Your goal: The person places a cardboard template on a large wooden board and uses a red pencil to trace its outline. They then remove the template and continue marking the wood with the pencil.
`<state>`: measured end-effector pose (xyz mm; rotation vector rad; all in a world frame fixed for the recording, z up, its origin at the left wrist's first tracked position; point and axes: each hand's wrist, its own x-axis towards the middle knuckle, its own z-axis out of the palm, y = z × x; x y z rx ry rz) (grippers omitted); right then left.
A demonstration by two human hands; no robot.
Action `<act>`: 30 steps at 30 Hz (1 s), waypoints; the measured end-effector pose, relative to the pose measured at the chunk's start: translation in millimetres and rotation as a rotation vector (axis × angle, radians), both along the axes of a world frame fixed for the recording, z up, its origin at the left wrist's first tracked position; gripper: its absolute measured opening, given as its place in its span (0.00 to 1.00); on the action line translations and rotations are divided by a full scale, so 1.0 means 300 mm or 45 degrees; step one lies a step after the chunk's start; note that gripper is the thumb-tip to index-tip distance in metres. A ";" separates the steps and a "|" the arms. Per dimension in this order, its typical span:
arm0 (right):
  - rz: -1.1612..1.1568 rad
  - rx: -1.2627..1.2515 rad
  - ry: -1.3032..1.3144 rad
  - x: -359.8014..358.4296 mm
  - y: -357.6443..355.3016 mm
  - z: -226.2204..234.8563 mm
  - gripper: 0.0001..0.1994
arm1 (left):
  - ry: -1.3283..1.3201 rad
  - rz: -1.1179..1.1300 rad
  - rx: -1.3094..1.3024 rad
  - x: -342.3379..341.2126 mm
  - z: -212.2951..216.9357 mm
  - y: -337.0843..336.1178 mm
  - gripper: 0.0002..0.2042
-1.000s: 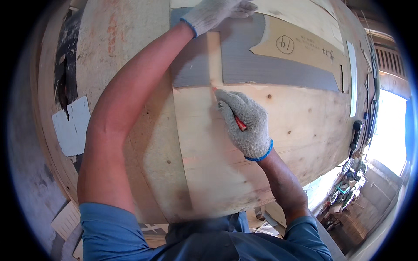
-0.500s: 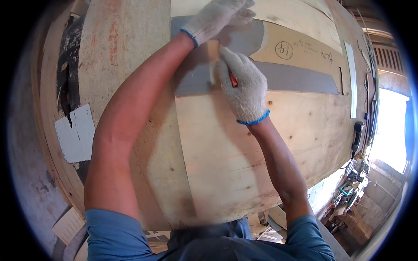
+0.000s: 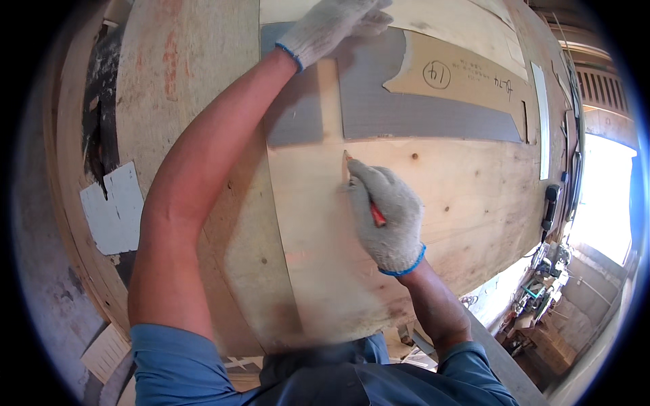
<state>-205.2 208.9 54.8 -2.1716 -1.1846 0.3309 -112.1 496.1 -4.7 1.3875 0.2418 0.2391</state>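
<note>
My left hand, in a whitish knitted glove with a blue cuff, lies flat at the far edge of the grey sheet, fingers stretched out and holding nothing. My right hand, gloved alike, is closed round a slim red tool. The tool's pointed tip rests on or just above the pale plywood, a little nearer than the sheet's edge. Most of the tool is hidden in the glove. A narrow strip of bare wood separates the short left piece of grey sheet from the longer right piece.
A brown cardboard-like piece with handwriting lies over the longer grey piece. A torn white sheet is at the left. A pale strip and a black handled tool are by the right edge. Tools and scraps clutter the lower right.
My right hand has come nearer and slightly right with the red tool, off the grey sheet and onto the plywood. The bare strip now shows fully. My left hand stays nearly in place.
</note>
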 end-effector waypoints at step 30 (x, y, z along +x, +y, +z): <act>-0.146 0.570 0.189 0.247 0.341 -0.180 0.10 | 0.142 -0.002 -0.162 -0.074 0.156 -0.082 0.32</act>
